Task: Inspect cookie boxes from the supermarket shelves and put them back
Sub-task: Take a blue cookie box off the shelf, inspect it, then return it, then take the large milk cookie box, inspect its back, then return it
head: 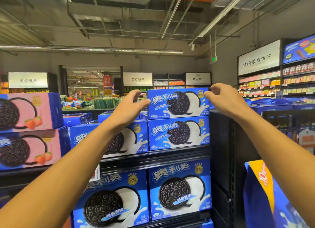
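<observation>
The top blue cookie box [178, 103], printed with a black sandwich cookie, lies on a second blue box [179, 133] at the right end of the upper shelf. My left hand [131, 105] is on its left edge, thumb across the front and fingers behind. At the upper right corner, my right hand [225, 98] has its thumb tip on the front and its fingers curled over the top. The box sits level and squarely on the stack.
More blue boxes [126, 140] stand to the left and on the lower shelf [179, 189]. Pink strawberry boxes [29, 111] fill the far left. A black shelf upright [221, 142] borders the stack on the right, and a large blue bag [265, 197] hangs at the lower right.
</observation>
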Tool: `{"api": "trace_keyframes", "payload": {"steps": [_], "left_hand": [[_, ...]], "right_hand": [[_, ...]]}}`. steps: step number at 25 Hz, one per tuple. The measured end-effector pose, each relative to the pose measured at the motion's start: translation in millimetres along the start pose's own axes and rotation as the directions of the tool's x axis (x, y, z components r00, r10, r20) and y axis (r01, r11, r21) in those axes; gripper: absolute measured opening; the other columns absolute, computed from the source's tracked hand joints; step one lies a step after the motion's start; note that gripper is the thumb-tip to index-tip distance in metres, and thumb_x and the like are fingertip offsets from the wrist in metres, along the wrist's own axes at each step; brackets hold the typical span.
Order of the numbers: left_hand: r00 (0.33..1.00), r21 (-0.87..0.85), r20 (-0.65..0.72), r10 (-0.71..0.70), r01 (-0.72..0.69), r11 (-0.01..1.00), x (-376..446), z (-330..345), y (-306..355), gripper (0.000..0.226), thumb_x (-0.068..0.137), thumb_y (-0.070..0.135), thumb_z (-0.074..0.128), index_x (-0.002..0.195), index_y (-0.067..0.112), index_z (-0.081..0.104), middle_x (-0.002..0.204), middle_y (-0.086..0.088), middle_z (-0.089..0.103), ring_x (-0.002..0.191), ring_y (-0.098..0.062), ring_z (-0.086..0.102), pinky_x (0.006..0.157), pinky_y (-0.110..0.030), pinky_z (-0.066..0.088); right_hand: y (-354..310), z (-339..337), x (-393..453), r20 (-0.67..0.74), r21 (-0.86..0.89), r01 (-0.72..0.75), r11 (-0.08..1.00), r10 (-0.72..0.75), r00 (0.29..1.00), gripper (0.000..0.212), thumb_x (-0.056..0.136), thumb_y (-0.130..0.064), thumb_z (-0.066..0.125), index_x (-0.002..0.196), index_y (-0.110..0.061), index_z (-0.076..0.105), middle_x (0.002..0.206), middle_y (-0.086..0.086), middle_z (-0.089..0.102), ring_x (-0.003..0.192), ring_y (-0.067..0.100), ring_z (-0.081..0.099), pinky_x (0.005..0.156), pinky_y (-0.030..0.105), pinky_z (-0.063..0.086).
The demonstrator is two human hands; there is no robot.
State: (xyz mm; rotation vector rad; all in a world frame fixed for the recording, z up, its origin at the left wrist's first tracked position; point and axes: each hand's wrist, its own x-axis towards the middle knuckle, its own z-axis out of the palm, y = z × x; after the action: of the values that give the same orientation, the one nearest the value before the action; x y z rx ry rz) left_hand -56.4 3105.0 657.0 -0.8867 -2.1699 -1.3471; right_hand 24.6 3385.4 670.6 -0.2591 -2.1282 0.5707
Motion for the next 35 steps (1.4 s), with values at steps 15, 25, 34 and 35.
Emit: {"api": "trace_keyframes", "payload": {"steps": [15,25,34,35], "left_hand": [[0.994,-0.437,-0.042,-0.102,0.073,0.896,-181,-85,-65,0.02,0.098,0.01,0.052,0.095,0.016,0.071,0.092,0.0,0.076,0.09,-0.016,0.071,0.087,-0.033,0.054],[0.77,-0.486,-0.212,-0.602,0.451,0.748,-256,-52,-183,0.02,0.098,0.007,0.048,0.105,0.018,0.063,0.108,-0.006,0.065,0.085,-0.011,0.062,0.076,-0.029,0.051],[0.832,-0.143,-0.092,-0.548,0.533,0.834,-243,-25,-189,0.066,0.097,0.015,0.054,0.154,0.013,0.022,0.159,-0.004,0.021,0.145,-0.022,0.025,0.118,-0.045,0.025],[0.817,-0.162,-0.092,-0.57,0.553,0.818,-242,-24,-189,0.066,0.097,0.016,0.054,0.155,0.014,0.021,0.16,-0.003,0.02,0.146,-0.022,0.024,0.118,-0.045,0.025]], "right_hand": [[-58,56,-172,0.066,0.486,-0.078,0.871,0.053,0.996,0.005,0.095,-0.021,0.065,0.096,-0.024,0.069,0.099,0.001,0.073,0.094,0.018,0.067,0.091,0.044,0.054],[-58,183,-278,0.216,0.707,-0.371,0.603,0.315,0.924,0.024,0.099,-0.006,0.055,0.119,-0.017,0.062,0.117,0.003,0.064,0.104,0.017,0.061,0.095,0.036,0.051],[-63,232,-295,0.343,0.656,-0.486,0.577,0.345,0.874,0.05,0.101,-0.007,0.048,0.149,-0.019,0.039,0.146,0.0,0.044,0.121,0.011,0.046,0.099,0.031,0.038],[-62,235,-295,0.352,0.653,-0.493,0.575,0.345,0.87,0.051,0.101,-0.007,0.048,0.149,-0.019,0.038,0.148,0.0,0.044,0.119,0.011,0.046,0.097,0.03,0.038]]}}
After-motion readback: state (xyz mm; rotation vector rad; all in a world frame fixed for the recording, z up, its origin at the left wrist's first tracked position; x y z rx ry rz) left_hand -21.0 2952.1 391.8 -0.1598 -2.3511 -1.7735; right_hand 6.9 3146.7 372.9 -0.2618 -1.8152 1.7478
